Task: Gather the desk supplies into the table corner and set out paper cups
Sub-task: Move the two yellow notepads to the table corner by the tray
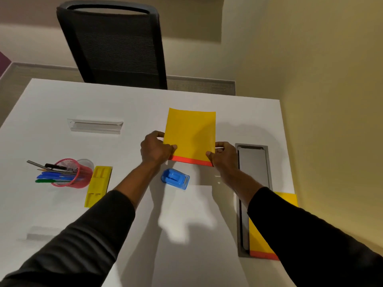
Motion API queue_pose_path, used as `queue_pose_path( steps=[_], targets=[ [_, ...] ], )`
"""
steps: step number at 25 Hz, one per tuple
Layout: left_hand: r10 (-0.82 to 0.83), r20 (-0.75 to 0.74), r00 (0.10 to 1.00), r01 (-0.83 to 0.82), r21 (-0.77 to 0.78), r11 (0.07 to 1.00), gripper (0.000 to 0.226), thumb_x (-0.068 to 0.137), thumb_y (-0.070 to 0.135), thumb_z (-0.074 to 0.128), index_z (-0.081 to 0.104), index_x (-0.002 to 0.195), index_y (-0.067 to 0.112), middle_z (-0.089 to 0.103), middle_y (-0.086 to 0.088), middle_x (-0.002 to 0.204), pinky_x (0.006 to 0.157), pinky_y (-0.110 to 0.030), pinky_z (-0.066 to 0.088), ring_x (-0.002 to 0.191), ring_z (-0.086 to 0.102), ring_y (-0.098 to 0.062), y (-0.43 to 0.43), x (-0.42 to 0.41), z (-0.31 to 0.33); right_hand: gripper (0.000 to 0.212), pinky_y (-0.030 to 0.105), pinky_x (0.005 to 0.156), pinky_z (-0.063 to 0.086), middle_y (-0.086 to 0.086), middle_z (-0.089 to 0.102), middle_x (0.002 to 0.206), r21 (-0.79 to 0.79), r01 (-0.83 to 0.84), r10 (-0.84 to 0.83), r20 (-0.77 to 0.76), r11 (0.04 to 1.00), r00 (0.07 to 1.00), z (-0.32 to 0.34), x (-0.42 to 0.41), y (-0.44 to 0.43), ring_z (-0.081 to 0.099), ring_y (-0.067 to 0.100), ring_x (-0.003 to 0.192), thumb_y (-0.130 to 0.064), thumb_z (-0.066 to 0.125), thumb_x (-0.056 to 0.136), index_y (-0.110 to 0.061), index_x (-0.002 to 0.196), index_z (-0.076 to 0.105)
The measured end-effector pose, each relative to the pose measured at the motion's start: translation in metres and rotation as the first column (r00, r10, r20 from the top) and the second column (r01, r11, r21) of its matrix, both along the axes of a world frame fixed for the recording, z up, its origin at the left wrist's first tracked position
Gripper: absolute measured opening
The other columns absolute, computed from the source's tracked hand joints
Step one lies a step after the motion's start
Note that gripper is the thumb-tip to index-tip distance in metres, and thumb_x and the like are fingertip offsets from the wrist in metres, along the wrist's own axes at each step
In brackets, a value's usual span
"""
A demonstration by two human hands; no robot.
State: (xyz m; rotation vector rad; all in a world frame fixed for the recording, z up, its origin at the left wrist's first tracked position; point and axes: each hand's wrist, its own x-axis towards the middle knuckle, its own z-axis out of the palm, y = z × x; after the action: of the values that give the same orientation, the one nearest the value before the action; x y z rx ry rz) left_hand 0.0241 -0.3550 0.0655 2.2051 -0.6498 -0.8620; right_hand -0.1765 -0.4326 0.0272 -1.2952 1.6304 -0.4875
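Now your left hand (155, 149) and right hand (222, 155) pinch the yellow folder's (191, 133) near corners, its long axis pointing away from you.

second yellow sheet (267, 241): half under right sleeve | clear cup (88, 162): behind pink holder (77, 172)

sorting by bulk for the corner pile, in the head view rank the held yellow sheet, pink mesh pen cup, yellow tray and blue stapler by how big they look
1. yellow sheet
2. pink mesh pen cup and yellow tray, look alike, so unranked
3. blue stapler
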Motion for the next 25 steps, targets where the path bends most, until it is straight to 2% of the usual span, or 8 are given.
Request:
queue_pose_path(
  steps=[4, 7, 10, 13, 17, 21, 22, 25],
  targets=[
    [-0.141, 0.008, 0.990, 0.141, 0.007, 0.990, 0.044, 0.080, 0.027, 0.091, 0.075, 0.120, 0.019, 0.076, -0.003, 0.091, 0.085, -0.038, 0.060, 0.080, 0.071, -0.021, 0.030, -0.068, 0.009, 0.043, 0.037, 0.072, 0.063, 0.002, 0.073, 0.099, -0.062, 0.090, -0.094, -0.060, 0.994, 0.994, 0.022, -0.084, 0.037, 0.072, 0.020, 0.087, -0.012, 0.087, 0.079, -0.015, 0.117, 0.067],
    [-0.241, -0.052, 0.969, 0.242, 0.011, 0.970, 0.038, 0.081, 0.022, 0.089, 0.079, 0.117, 0.013, 0.080, -0.006, 0.090, 0.089, -0.044, 0.063, 0.084, 0.076, -0.024, 0.051, -0.122, 0.001, 0.041, 0.041, 0.071, 0.064, 0.001, 0.073, 0.098, -0.063, 0.134, -0.142, -0.138, 0.989, 0.980, 0.025, -0.154, 0.064, 0.073, 0.022, 0.086, -0.009, 0.087, 0.078, -0.017, 0.115, 0.069],
    [-0.299, -0.066, 0.952, 0.303, 0.061, 0.951, 0.035, 0.080, 0.026, 0.089, 0.081, 0.112, 0.013, 0.081, -0.010, 0.102, 0.093, -0.047, 0.061, 0.096, 0.076, -0.028, 0.067, -0.171, -0.010, 0.041, 0.050, 0.070, 0.064, 0.005, 0.075, 0.095, -0.041, 0.162, -0.167, -0.225, 0.986, 0.960, 0.022, -0.204, 0.083, 0.074, 0.026, 0.084, -0.006, 0.086, 0.078, -0.020, 0.112, 0.069],
    [-0.375, -0.095, 0.922, 0.383, 0.086, 0.920, 0.039, 0.083, 0.034, 0.086, 0.079, 0.113, 0.010, 0.080, -0.013, 0.110, 0.096, -0.049, 0.059, 0.107, 0.073, -0.033, 0.087, -0.225, -0.017, 0.043, 0.049, 0.078, 0.063, 0.008, 0.074, 0.104, -0.021, 0.160, -0.157, -0.357, 0.987, 0.921, 0.019, -0.252, 0.104, 0.073, 0.029, 0.091, -0.009, 0.086, 0.079, -0.016, 0.118, 0.068],
    [-0.365, -0.183, 0.913, 0.386, 0.095, 0.918, 0.028, 0.086, 0.037, 0.083, 0.076, 0.091, 0.010, 0.078, -0.015, 0.099, 0.089, -0.051, 0.060, 0.097, 0.071, -0.033, 0.104, -0.270, -0.028, 0.046, 0.043, 0.084, 0.059, 0.011, 0.074, 0.115, 0.026, 0.166, -0.134, -0.473, 0.986, 0.871, 0.010, -0.290, 0.131, 0.070, 0.033, 0.102, -0.010, 0.084, 0.081, -0.011, 0.123, 0.066],
    [-0.351, -0.207, 0.913, 0.389, 0.187, 0.902, 0.047, 0.080, 0.045, 0.085, 0.069, 0.086, 0.000, 0.068, -0.016, 0.081, 0.078, -0.051, 0.060, 0.079, 0.067, -0.033, 0.110, -0.303, -0.044, 0.038, 0.037, 0.079, 0.054, 0.012, 0.073, 0.115, 0.044, 0.115, -0.070, -0.571, 0.992, 0.818, 0.001, -0.303, 0.145, 0.069, 0.035, 0.104, -0.007, 0.075, 0.085, -0.009, 0.122, 0.066],
    [-0.355, -0.201, 0.913, 0.393, 0.197, 0.898, 0.051, 0.078, 0.048, 0.085, 0.068, 0.087, 0.001, 0.067, -0.017, 0.084, 0.078, -0.051, 0.060, 0.079, 0.067, -0.033, 0.110, -0.310, -0.048, 0.037, 0.038, 0.080, 0.055, 0.013, 0.072, 0.116, 0.038, 0.100, -0.058, -0.595, 0.994, 0.802, -0.002, -0.303, 0.147, 0.069, 0.035, 0.106, -0.006, 0.073, 0.086, -0.008, 0.122, 0.066],
    [-0.397, -0.195, 0.897, 0.437, 0.257, 0.862, 0.062, 0.081, 0.060, 0.079, 0.067, 0.103, 0.004, 0.063, -0.017, 0.114, 0.087, -0.045, 0.059, 0.098, 0.067, -0.034, 0.111, -0.325, -0.050, 0.033, 0.043, 0.086, 0.055, 0.016, 0.067, 0.120, 0.027, 0.046, -0.016, -0.669, 0.999, 0.743, -0.005, -0.299, 0.153, 0.065, 0.037, 0.111, -0.004, 0.064, 0.090, -0.004, 0.123, 0.063]
  ],
)
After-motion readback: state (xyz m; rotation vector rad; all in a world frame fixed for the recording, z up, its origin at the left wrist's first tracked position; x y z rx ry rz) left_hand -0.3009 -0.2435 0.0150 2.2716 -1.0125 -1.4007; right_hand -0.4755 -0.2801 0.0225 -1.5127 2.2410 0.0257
